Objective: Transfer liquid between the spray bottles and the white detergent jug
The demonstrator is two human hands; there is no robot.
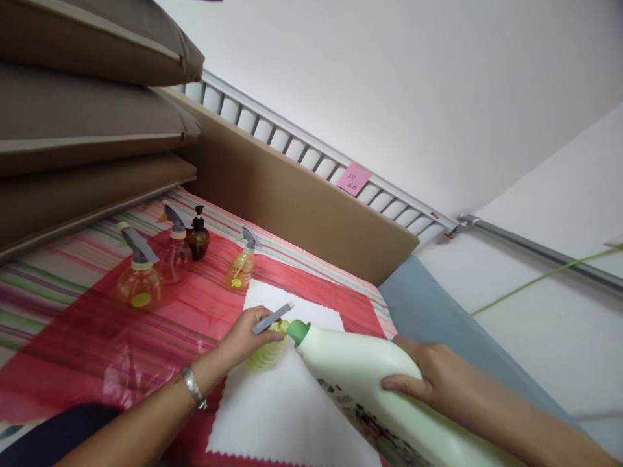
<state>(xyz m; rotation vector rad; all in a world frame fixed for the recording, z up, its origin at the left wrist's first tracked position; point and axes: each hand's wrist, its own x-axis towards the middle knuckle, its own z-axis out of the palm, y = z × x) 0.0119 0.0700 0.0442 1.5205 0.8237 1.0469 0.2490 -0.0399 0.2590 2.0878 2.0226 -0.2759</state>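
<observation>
In my right hand (423,370) is a large pale green detergent bottle (360,363), gripped round its body and tilted. Its green spout (298,331) points down to the left, at the mouth of a small clear yellow spray bottle (267,355). Whether liquid flows between them I cannot make out. My left hand (248,334) is closed on a grey trigger sprayer head (273,318), and its fingers lie beside the neck of the yellow bottle. That bottle stands on a white cloth (287,415) with zigzag edges.
Spray bottles (140,285) (175,256) (242,269) and a brown pump bottle (198,239) stand on a red plastic sheet (195,292) over striped fabric. Stacked cushions (87,110) rise at left. Behind are a tan board (292,188) and metal rail carrying a pink note (354,178).
</observation>
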